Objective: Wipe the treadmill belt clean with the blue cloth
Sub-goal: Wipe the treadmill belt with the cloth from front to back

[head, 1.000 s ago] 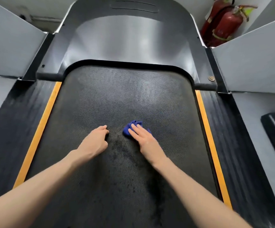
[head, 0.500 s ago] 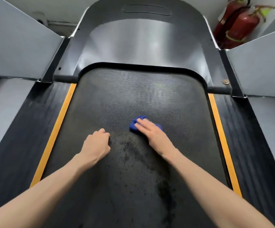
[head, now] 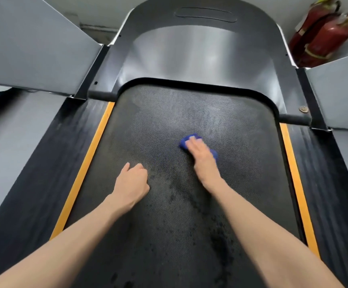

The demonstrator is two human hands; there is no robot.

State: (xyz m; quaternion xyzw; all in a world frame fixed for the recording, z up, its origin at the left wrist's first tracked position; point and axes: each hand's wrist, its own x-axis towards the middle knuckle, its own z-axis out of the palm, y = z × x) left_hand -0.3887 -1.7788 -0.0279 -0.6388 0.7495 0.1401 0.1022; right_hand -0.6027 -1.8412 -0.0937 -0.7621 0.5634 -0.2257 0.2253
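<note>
The black textured treadmill belt (head: 158,125) fills the middle of the view, with dark wet streaks running down its near half. A small bunched blue cloth (head: 186,140) lies on the belt right of centre, mostly covered by my right hand (head: 201,156), which presses flat on it with the fingers pointing away from me. My left hand (head: 132,182) rests on the belt to the left and nearer to me, its fingers curled into a loose fist with nothing in it.
Orange strips (head: 85,169) and ribbed black side rails (head: 333,183) border the belt. The grey motor cover (head: 200,57) rises at the far end, grey side panels (head: 29,50) flank it, and two red fire extinguishers (head: 325,38) stand at the back right.
My right hand has slid the blue cloth farther away and to the right along the belt. My left hand stays curled on the belt. The view has shifted left.
</note>
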